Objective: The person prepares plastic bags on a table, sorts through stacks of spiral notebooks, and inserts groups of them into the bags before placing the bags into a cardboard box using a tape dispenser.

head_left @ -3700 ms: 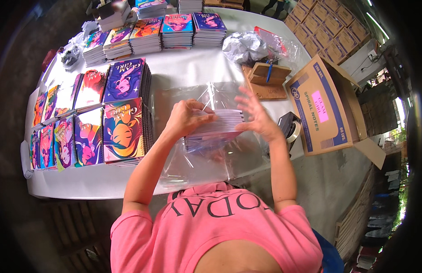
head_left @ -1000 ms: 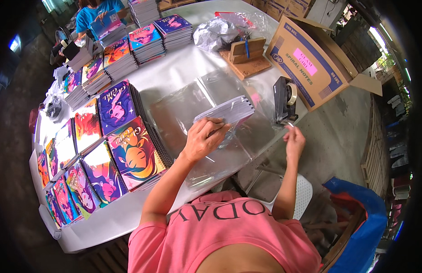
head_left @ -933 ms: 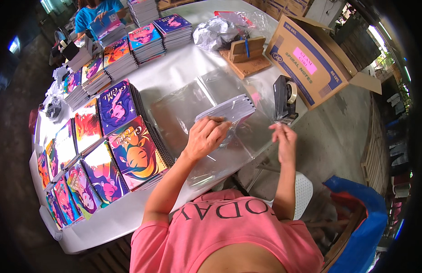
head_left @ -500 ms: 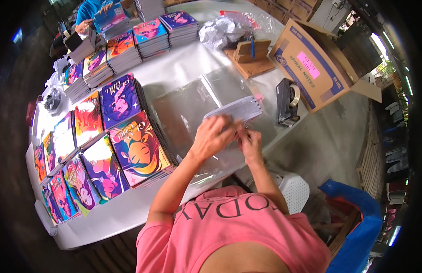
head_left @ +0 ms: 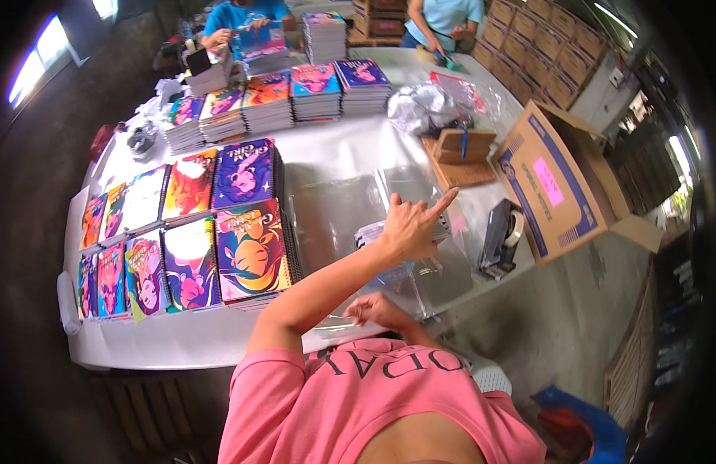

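Observation:
My left hand [head_left: 412,226] is over a pale-paged spiral notebook [head_left: 369,233], with one finger stretched toward the upper right and another digit raised. The hand hides most of that notebook; whether it touches it I cannot tell. Beneath the notebook, clear plastic sheets [head_left: 327,203] spread across the table. Close to my body, at the table's front edge, my right hand [head_left: 379,311] has loosely bent fingers, and nothing shows in them. Left of the plastic stand two rows of spiral notebooks [head_left: 250,251] with colourful illustrated covers.
A black tape dispenser [head_left: 497,243] stands right of the plastic, beside an open cardboard box [head_left: 562,193]. Behind are a wooden stand [head_left: 462,158], crumpled plastic [head_left: 421,108] and more notebook stacks [head_left: 315,89]. Two people in blue shirts [head_left: 248,19] work across the white table [head_left: 172,336].
My hands have parted: the left reaches farther over the notebook, and the right has drawn back toward my body. The view has shifted, showing a second person at the far side.

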`<move>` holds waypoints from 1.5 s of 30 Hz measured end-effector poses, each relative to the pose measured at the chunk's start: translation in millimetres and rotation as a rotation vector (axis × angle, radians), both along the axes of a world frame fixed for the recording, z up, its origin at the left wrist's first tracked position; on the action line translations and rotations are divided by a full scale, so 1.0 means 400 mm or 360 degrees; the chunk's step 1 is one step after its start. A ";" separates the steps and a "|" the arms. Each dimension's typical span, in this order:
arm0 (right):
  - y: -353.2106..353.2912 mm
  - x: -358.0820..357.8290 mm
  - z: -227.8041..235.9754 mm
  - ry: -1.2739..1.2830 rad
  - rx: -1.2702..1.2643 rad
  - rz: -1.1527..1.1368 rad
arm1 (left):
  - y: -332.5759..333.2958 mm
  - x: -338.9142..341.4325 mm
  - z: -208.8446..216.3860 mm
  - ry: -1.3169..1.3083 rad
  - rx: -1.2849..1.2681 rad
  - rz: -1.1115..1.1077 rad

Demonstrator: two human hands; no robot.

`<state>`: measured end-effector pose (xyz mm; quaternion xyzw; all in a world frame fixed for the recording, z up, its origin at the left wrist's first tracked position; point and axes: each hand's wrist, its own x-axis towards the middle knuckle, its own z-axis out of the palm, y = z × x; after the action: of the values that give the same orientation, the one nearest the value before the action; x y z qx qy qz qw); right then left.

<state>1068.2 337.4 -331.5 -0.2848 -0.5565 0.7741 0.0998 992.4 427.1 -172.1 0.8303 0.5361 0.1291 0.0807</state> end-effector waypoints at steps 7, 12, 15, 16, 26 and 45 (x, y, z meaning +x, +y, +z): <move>0.140 0.077 -0.093 0.0979 0.0102 -0.0701 | -0.146 -0.178 0.094 -0.1050 0.0018 0.0213; 0.259 0.235 0.071 0.1044 0.0053 -0.0826 | -0.264 -0.171 -0.045 -0.0580 -0.0050 0.0536; 0.286 0.278 0.070 0.0152 0.0814 -0.0596 | -0.244 -0.140 -0.171 -0.1054 -0.0015 0.0674; 0.289 0.272 0.083 -0.0166 0.1152 -0.0474 | -0.235 -0.138 -0.176 -0.1275 -0.0025 0.0674; 0.338 0.219 0.392 0.0645 0.1381 -0.0569 | -0.160 -0.202 0.038 -0.1033 0.1249 -0.0072; 0.266 0.289 0.301 -0.0004 0.1897 -0.0439 | -0.296 -0.193 -0.186 -0.0636 0.0706 0.0376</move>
<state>1183.9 443.8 -211.0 -0.2504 -0.8519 0.3090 0.3406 915.2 308.6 -246.5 0.7179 0.5610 0.4118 -0.0142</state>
